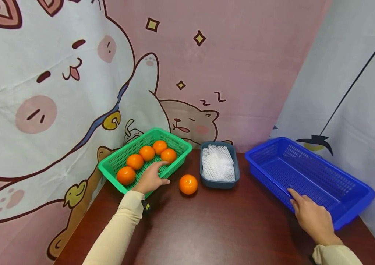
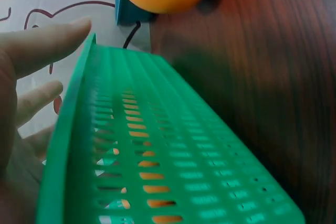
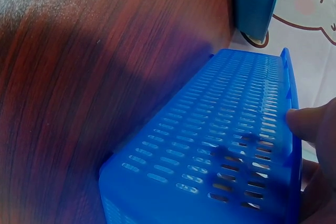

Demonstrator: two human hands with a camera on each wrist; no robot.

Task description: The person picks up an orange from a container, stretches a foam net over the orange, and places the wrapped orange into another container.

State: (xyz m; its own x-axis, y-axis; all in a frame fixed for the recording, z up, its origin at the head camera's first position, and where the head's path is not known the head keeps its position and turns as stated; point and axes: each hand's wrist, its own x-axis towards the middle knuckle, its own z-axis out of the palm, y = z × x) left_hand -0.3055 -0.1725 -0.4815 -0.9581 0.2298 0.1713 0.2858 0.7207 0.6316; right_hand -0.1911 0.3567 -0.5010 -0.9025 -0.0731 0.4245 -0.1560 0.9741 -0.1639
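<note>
My left hand [image 1: 150, 179] reaches over the near side of the green basket [image 1: 112, 166], fingers spread and thumb apart, gripping nothing. Its fingertips overlap the lower edge of an orange [image 1: 168, 156] at the basket's right end. Several more oranges, such as this orange [image 1: 126, 175], line the basket's far side. One loose orange [image 1: 188, 184] sits on the table, right of that hand. At the near rim of the blue basket [image 1: 310, 173] is my right hand [image 1: 313, 217]. The right wrist view shows its thumb [image 3: 304, 121] on the rim and other fingers behind it, partly hidden.
Between the two baskets stands a dark grey-blue tub [image 1: 219, 184] holding white mesh foam sleeves [image 1: 218, 163]. A brown wooden table [image 1: 213, 228] carries everything. Behind it hangs a cartoon-printed cloth [image 1: 240, 73], close to the back of the baskets.
</note>
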